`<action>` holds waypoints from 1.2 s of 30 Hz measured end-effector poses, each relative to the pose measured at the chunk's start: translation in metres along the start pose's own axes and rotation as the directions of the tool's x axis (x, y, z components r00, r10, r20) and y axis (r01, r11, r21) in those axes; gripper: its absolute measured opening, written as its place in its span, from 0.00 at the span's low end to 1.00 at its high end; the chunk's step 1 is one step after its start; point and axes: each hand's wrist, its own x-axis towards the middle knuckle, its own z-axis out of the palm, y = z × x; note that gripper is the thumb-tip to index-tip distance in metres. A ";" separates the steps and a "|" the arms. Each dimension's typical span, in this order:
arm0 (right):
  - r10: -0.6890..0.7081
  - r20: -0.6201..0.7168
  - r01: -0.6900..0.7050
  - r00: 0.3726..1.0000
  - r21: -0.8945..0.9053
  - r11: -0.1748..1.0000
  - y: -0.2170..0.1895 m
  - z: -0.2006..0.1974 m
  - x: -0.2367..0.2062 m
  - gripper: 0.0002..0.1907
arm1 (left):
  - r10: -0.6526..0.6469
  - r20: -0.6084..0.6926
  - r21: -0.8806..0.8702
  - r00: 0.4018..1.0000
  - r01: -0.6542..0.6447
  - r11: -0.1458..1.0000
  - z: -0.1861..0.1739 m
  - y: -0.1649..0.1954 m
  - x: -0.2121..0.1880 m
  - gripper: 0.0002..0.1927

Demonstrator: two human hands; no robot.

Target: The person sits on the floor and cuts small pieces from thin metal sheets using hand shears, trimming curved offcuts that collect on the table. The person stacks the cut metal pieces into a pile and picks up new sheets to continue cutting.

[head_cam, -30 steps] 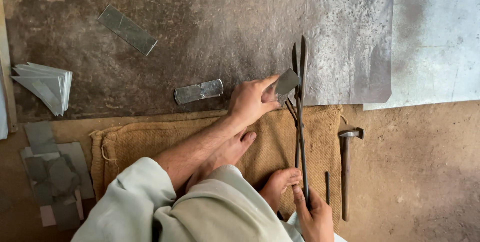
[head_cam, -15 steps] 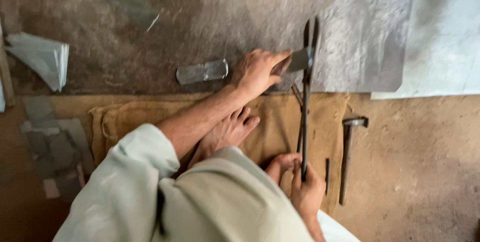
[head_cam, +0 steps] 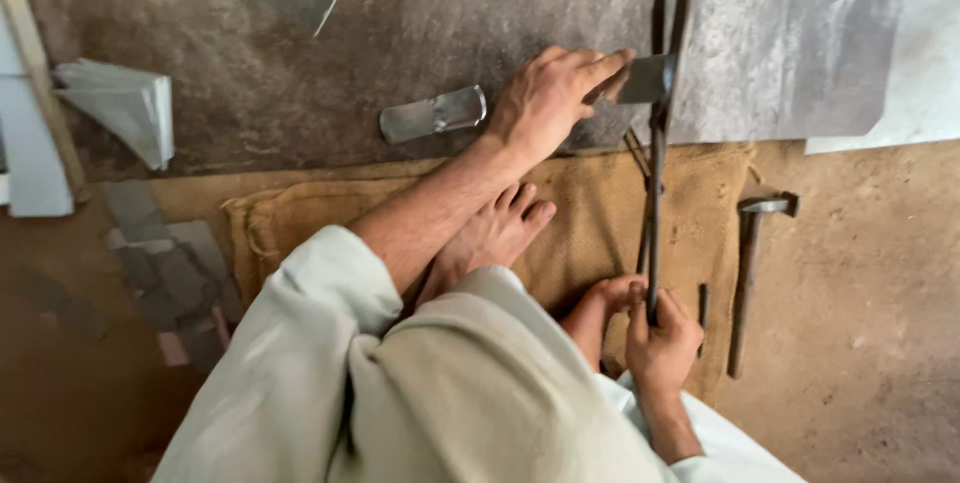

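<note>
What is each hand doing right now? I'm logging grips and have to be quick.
Left hand: closed on a small metal piece held between the shear blades.
Right hand: closed around a handle of the long shears.

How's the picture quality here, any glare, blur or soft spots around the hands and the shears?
Head view: soft daylight, no harsh shadows; the big metal sheet is washed pale at its right edge; left hand, right hand and shears are fairly sharp; the folded metal pieces at left look slightly soft.

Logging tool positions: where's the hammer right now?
Head view, right side: the hammer lies untouched on the dirt floor just off the burlap mat edge, right of the right hand gripping the shears.
</note>
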 end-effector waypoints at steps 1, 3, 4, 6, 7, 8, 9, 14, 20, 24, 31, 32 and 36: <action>0.058 0.028 -0.059 0.998 0.045 0.997 -0.006 -0.003 -0.003 0.11 | -0.018 0.030 0.008 0.999 0.017 1.000 -0.002 0.000 -0.004 0.42; 0.173 0.065 -0.180 0.983 0.136 0.974 -0.015 -0.010 -0.002 0.11 | -0.008 0.039 -0.031 0.999 0.009 0.999 -0.002 0.000 -0.006 0.41; 0.234 0.111 -0.251 0.966 0.185 0.950 -0.018 -0.017 -0.006 0.11 | -0.009 0.040 -0.071 0.999 0.012 0.997 -0.001 0.002 -0.010 0.40; 0.256 0.167 -0.282 0.952 0.158 0.946 -0.018 -0.024 -0.008 0.11 | -0.041 0.063 -0.066 0.997 0.045 0.997 0.005 0.004 -0.014 0.39; 0.236 0.154 -0.251 0.960 0.090 0.964 -0.015 -0.025 -0.009 0.11 | -0.044 0.093 -0.029 0.995 0.047 0.998 0.008 0.005 -0.016 0.39; 0.221 0.124 -0.226 0.967 0.021 0.974 -0.011 -0.024 -0.010 0.11 | -0.029 0.122 -0.002 0.992 0.029 1.000 0.011 0.005 -0.014 0.39; 0.181 0.078 -0.181 0.980 -0.007 0.984 -0.006 -0.022 -0.010 0.11 | 0.011 0.092 -0.006 0.996 -0.010 1.000 0.014 0.006 -0.012 0.39; -0.008 -0.066 0.000 0.998 -0.126 0.992 0.001 -0.005 -0.002 0.09 | 0.086 0.050 -0.174 0.995 -0.076 0.982 0.002 -0.008 0.003 0.28; 0.301 0.211 -0.328 0.930 0.104 0.939 -0.019 -0.037 -0.012 0.08 | 0.125 0.100 -0.078 0.987 -0.118 0.990 -0.008 0.004 -0.006 0.31; 0.153 0.014 -0.154 0.988 0.029 0.988 -0.010 -0.027 -0.021 0.08 | 0.177 0.210 -0.018 0.961 -0.177 0.984 -0.019 0.004 0.003 0.33; -0.019 -0.130 0.007 0.991 -0.093 0.996 -0.005 -0.018 -0.008 0.07 | 0.433 0.205 -0.073 0.878 -0.428 0.901 -0.067 -0.003 0.039 0.33; -0.069 -0.132 0.056 0.989 -0.100 0.993 -0.013 -0.016 -0.004 0.07 | 0.426 0.174 -0.029 0.888 -0.428 0.903 -0.078 -0.002 0.037 0.34; -0.095 -0.131 0.083 0.987 -0.093 0.992 -0.047 -0.037 -0.015 0.19 | 0.058 0.452 -0.583 0.890 0.245 0.775 -0.116 0.021 -0.020 0.37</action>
